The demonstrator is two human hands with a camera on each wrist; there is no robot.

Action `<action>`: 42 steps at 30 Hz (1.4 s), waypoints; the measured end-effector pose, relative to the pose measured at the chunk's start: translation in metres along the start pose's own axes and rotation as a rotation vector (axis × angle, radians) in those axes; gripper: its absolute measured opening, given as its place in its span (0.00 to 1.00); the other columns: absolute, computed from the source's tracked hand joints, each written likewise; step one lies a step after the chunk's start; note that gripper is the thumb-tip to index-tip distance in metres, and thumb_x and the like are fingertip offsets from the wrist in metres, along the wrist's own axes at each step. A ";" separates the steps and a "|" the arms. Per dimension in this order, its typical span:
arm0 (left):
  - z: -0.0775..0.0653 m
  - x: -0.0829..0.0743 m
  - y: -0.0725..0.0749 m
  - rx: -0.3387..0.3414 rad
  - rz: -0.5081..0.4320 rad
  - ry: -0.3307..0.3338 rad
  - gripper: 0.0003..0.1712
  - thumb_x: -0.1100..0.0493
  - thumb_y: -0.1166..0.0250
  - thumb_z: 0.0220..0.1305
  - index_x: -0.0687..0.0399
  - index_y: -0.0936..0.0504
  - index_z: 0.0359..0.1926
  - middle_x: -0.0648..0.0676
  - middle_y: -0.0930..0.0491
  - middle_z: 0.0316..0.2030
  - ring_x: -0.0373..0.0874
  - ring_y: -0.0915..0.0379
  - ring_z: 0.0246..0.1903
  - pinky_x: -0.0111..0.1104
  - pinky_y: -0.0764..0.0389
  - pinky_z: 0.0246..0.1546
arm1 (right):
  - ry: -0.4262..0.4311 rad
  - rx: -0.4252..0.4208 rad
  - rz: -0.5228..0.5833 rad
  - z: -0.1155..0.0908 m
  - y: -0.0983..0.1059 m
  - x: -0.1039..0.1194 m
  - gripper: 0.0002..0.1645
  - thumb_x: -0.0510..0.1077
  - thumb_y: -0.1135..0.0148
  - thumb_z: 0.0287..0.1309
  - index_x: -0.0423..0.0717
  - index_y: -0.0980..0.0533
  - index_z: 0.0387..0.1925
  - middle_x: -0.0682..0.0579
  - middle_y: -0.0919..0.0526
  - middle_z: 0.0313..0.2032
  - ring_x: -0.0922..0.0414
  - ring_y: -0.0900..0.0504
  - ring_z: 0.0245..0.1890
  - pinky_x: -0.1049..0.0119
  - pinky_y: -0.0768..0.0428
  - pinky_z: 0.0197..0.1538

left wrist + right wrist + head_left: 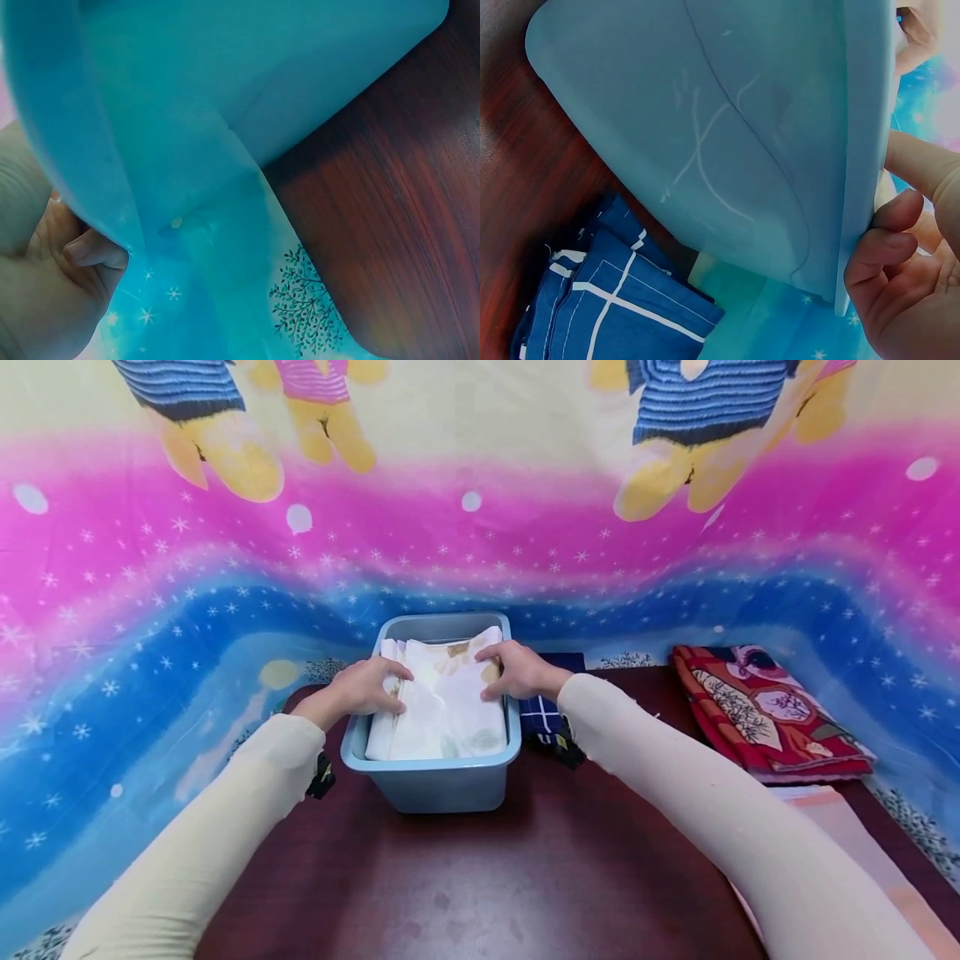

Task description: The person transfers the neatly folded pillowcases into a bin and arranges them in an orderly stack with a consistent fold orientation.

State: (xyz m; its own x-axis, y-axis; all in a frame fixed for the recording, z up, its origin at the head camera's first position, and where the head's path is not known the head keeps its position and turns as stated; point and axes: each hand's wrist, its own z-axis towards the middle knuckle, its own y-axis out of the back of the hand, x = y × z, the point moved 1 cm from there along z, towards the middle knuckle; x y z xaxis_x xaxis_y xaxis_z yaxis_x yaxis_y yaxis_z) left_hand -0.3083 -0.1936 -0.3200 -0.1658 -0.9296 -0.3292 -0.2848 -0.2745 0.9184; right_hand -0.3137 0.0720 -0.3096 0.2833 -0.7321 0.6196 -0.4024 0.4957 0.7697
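Observation:
A light blue plastic basin [442,789] stands on the table with folded white cloth [450,714] inside, printed with pale brown and grey-green patches. From the left, my left hand [367,685] reaches over the rim, its thumb and forefinger apart and touching the cloth near its left edge. My right hand [522,670] touches the upper right part of the cloth, thumb and forefinger also apart. In the right wrist view, some right fingers [889,251] bend beside the basin rim. The basin wall hides much of the left hand in the left wrist view.
Right of the basin lies a folded navy cloth [542,714] with white lines. Farther right are a folded red patterned cloth [772,710] and a pale pink-and-orange cloth [832,827]. A printed curtain [465,543] hangs behind the dark wooden table [465,893].

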 end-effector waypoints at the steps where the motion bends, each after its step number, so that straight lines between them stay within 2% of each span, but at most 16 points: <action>1: 0.000 0.000 0.000 0.002 0.005 -0.002 0.34 0.52 0.25 0.59 0.47 0.23 0.67 0.63 0.32 0.72 0.61 0.34 0.68 0.60 0.31 0.65 | -0.005 0.001 -0.004 0.000 0.000 0.000 0.41 0.41 0.27 0.58 0.46 0.32 0.72 0.42 0.34 0.73 0.48 0.31 0.68 0.52 0.27 0.68; 7: -0.001 0.000 -0.003 0.002 0.044 -0.015 0.33 0.51 0.25 0.59 0.46 0.22 0.66 0.62 0.30 0.71 0.61 0.34 0.68 0.61 0.33 0.65 | -0.026 0.003 -0.023 0.000 -0.003 0.002 0.41 0.41 0.27 0.59 0.46 0.32 0.72 0.43 0.34 0.74 0.48 0.33 0.71 0.52 0.29 0.71; 18: -0.001 -0.002 0.001 -0.030 0.085 -0.008 0.33 0.50 0.25 0.58 0.44 0.21 0.65 0.61 0.28 0.70 0.61 0.32 0.66 0.62 0.34 0.64 | -0.025 -0.012 -0.043 0.001 0.001 0.008 0.40 0.41 0.27 0.59 0.46 0.31 0.72 0.42 0.28 0.69 0.50 0.28 0.64 0.54 0.27 0.67; 25: -0.001 -0.002 0.001 -0.024 0.101 -0.004 0.33 0.49 0.25 0.58 0.44 0.21 0.65 0.60 0.28 0.70 0.60 0.31 0.66 0.61 0.33 0.63 | -0.029 -0.010 -0.043 -0.001 0.001 0.009 0.40 0.41 0.27 0.59 0.46 0.31 0.71 0.42 0.25 0.65 0.50 0.27 0.60 0.54 0.26 0.65; 31: -0.003 -0.003 0.000 -0.023 0.117 -0.012 0.33 0.48 0.25 0.57 0.44 0.21 0.65 0.59 0.26 0.68 0.59 0.29 0.64 0.59 0.30 0.62 | -0.030 -0.008 -0.047 -0.002 0.000 0.010 0.41 0.40 0.27 0.58 0.45 0.32 0.72 0.40 0.22 0.62 0.48 0.24 0.61 0.53 0.22 0.63; 35: -0.005 -0.005 -0.002 -0.023 0.119 -0.033 0.33 0.49 0.25 0.58 0.47 0.21 0.65 0.57 0.17 0.55 0.54 0.23 0.53 0.53 0.25 0.56 | -0.027 0.011 -0.029 -0.004 -0.001 0.009 0.41 0.39 0.28 0.59 0.43 0.33 0.72 0.38 0.21 0.63 0.45 0.23 0.65 0.52 0.20 0.63; 38: -0.006 -0.005 -0.003 -0.026 0.105 -0.045 0.33 0.49 0.26 0.59 0.48 0.22 0.65 0.52 0.14 0.43 0.49 0.21 0.45 0.48 0.23 0.50 | -0.027 0.021 -0.018 -0.006 -0.002 0.009 0.41 0.39 0.30 0.61 0.42 0.34 0.73 0.38 0.22 0.64 0.44 0.24 0.66 0.51 0.20 0.62; 42: -0.007 -0.005 -0.004 -0.043 0.097 -0.050 0.32 0.49 0.25 0.59 0.48 0.21 0.64 0.50 0.13 0.40 0.47 0.20 0.43 0.47 0.22 0.50 | -0.029 0.020 -0.007 -0.007 -0.002 0.008 0.40 0.39 0.30 0.61 0.42 0.34 0.72 0.37 0.22 0.64 0.43 0.25 0.67 0.51 0.21 0.63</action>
State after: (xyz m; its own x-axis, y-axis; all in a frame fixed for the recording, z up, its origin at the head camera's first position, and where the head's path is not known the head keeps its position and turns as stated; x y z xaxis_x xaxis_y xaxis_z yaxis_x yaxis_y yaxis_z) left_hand -0.2993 -0.1894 -0.3203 -0.2381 -0.9389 -0.2483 -0.2250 -0.1954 0.9546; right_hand -0.3049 0.0683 -0.3052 0.2608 -0.7488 0.6093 -0.4175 0.4816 0.7706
